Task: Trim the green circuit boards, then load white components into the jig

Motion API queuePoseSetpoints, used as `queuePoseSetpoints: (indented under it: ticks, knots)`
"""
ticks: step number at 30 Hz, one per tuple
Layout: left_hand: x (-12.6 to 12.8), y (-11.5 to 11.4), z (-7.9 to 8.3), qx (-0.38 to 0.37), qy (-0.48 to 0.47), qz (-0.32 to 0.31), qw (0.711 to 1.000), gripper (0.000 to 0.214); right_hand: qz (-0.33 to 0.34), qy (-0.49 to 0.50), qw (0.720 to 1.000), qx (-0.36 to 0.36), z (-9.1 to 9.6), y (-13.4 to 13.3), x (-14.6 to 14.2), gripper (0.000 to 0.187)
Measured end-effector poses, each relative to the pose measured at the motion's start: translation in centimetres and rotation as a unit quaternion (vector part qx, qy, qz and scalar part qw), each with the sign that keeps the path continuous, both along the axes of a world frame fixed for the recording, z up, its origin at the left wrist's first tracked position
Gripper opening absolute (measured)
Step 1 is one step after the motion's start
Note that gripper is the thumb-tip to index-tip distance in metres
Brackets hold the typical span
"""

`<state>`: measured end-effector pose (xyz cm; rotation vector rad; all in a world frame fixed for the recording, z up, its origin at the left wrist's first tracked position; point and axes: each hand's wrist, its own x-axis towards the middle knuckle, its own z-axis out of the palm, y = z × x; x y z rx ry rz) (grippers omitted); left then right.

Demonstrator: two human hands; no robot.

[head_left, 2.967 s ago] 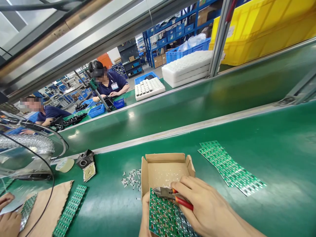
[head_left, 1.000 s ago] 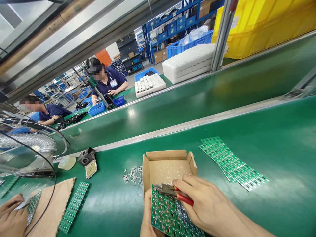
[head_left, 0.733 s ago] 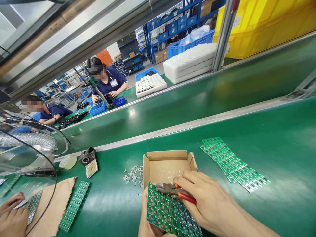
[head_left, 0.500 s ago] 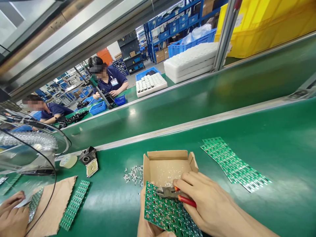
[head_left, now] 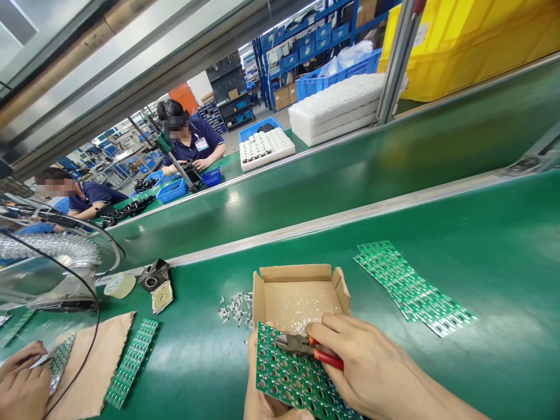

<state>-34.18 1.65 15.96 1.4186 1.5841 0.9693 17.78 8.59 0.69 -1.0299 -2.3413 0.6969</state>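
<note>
My left hand (head_left: pixel 258 394) grips a green circuit board panel (head_left: pixel 282 370) from below and along its left edge, tilted over the front of a shallow cardboard box (head_left: pixel 297 274). Red-handled diagonal cutters (head_left: pixel 301 344) are in my right hand (head_left: pixel 363 361), fingers wrapped round the handles. The cutters' jaws lie over the panel's upper part, close to its surface; whether they touch a lead cannot be told. Small clipped bits of wire (head_left: pixel 301 312) are scattered on the box floor. Part of the panel's right side is hidden behind my right hand.
Small grey parts (head_left: pixel 236 308) lie left of the box. More circuit board panels (head_left: pixel 411 286) rest at the right, and another panel (head_left: pixel 132 363) at the left beside a brown cloth (head_left: pixel 94 373). A co-worker's hands (head_left: pixel 26 373) work at far left. Two people sit across the bench.
The cutters and my right hand have shifted slightly left over the panel. My left hand keeps its hold on the panel. The whole view has moved a little.
</note>
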Motion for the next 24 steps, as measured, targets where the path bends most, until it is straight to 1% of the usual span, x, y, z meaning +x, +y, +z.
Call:
queuePoseSetpoints:
  ticks: [2, 4, 6, 7, 10, 12, 15, 16, 17, 18, 19, 20, 21, 23, 24]
  knots:
    - [-2.2, -0.5, -0.6, 0.030, 0.008, 0.031, 0.999, 0.045, 0.000, 0.003, 1.000, -0.005, 0.1, 0.1, 0.0, 0.017]
    - [-4.4, -1.1, -1.1, 0.070, 0.010, 0.076, 0.995, 0.034, -0.005, 0.017, 1.000, 0.004, 0.2, 0.2, 0.0, 0.018]
    - [-6.2, -1.9, -1.9, 0.118, 0.004, 0.155, 0.981, 0.030, -0.013, 0.035, 0.999, 0.014, 0.2, 0.3, -0.1, 0.019]
    - [-6.8, -2.3, -2.4, 0.138, -0.001, 0.203, 0.970, 0.027, -0.014, 0.042, 0.999, 0.017, 0.2, 0.3, -0.1, 0.020]
    - [-7.6, -3.4, -4.0, 0.182, -0.024, 0.349, 0.919, 0.018, -0.011, 0.050, 0.999, 0.013, 0.2, 0.3, -0.2, 0.020]
    - [-7.5, -3.8, -4.8, 0.183, -0.045, 0.432, 0.882, 0.011, -0.009, 0.049, 0.999, 0.009, 0.2, 0.3, -0.2, 0.019]
    - [-7.1, -3.7, -5.3, 0.152, -0.080, 0.563, 0.809, 0.033, -0.009, 0.044, 0.999, 0.010, 0.2, 0.2, -0.2, 0.018]
    - [-7.0, -3.7, -5.3, 0.143, -0.085, 0.596, 0.786, 0.035, -0.010, 0.042, 0.999, 0.014, 0.1, 0.1, -0.3, 0.018]
    - [-7.0, -3.8, -5.4, 0.138, -0.086, 0.616, 0.771, 0.036, -0.011, 0.039, 0.999, 0.019, 0.0, 0.1, -0.3, 0.018]
    - [-7.0, -3.9, -5.4, 0.138, -0.082, 0.622, 0.766, 0.039, -0.012, 0.035, 0.999, 0.023, -0.1, 0.0, -0.3, 0.019]
    - [-7.2, -4.1, -5.4, 0.140, -0.075, 0.617, 0.771, 0.036, -0.012, 0.029, 0.999, 0.025, -0.2, 0.0, -0.4, 0.019]
    - [-7.5, -4.3, -5.4, 0.144, -0.067, 0.599, 0.785, 0.027, -0.010, 0.023, 0.999, 0.025, -0.2, 0.0, -0.4, 0.019]
    - [-7.9, -4.5, -5.2, 0.150, -0.058, 0.569, 0.806, 0.027, -0.007, 0.018, 1.000, 0.023, -0.2, 0.0, -0.4, 0.019]
    - [-9.1, -4.7, -4.7, 0.156, -0.048, 0.505, 0.848, 0.017, -0.003, 0.012, 1.000, 0.014, -0.1, 0.0, -0.3, 0.018]
    - [-9.8, -4.7, -4.5, 0.159, -0.047, 0.462, 0.871, 0.016, -0.003, 0.013, 1.000, 0.010, 0.0, 0.1, -0.2, 0.018]
